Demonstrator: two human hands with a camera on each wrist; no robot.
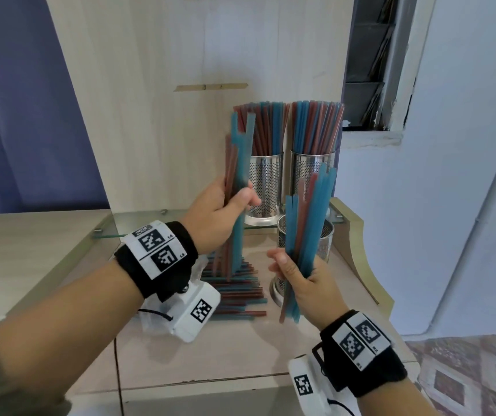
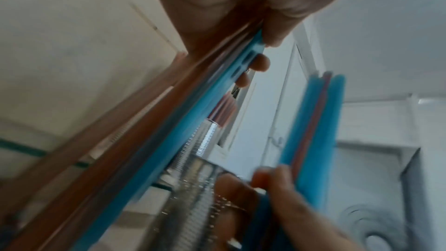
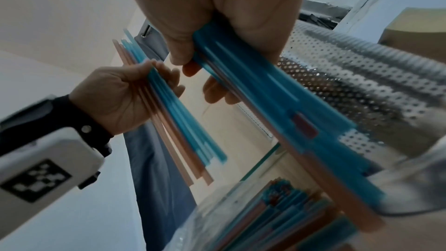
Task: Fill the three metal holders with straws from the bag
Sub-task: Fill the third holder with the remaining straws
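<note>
A person's left hand point(image 1: 216, 214) is raised above the pale bench point(image 1: 45, 244), its grip closed around a bundle of blue and red straws point(image 1: 237, 163) held nearly upright, thumb across the front and fingertips curling out past the blue ones. Beneath that hand, a pile of loose straws point(image 1: 237, 292) lies flat on the bench, spilling from a clear plastic bag point(image 1: 156, 322) (mostly hidden behind the wrist camera).

Behind, on a glass shelf point(image 1: 138, 223) against a light wood panel point(image 1: 150, 100), stand two perforated metal holders: the left holder point(image 1: 266, 187) and the right holder point(image 1: 311, 172), side by side, each packed with upright straws fanning above its rim. The third holder point(image 1: 321, 244) stands lower, on the bench in front of the shelf; whether it has straws inside cannot be told, since the bundle in front covers its mouth.

The right hand point(image 1: 309, 283) grips a second bundle of straws point(image 1: 306, 235), mostly blue with a few red, fingers wrapped around its lower part. This bundle tilts slightly to the right and rises in front of the third holder.
</note>
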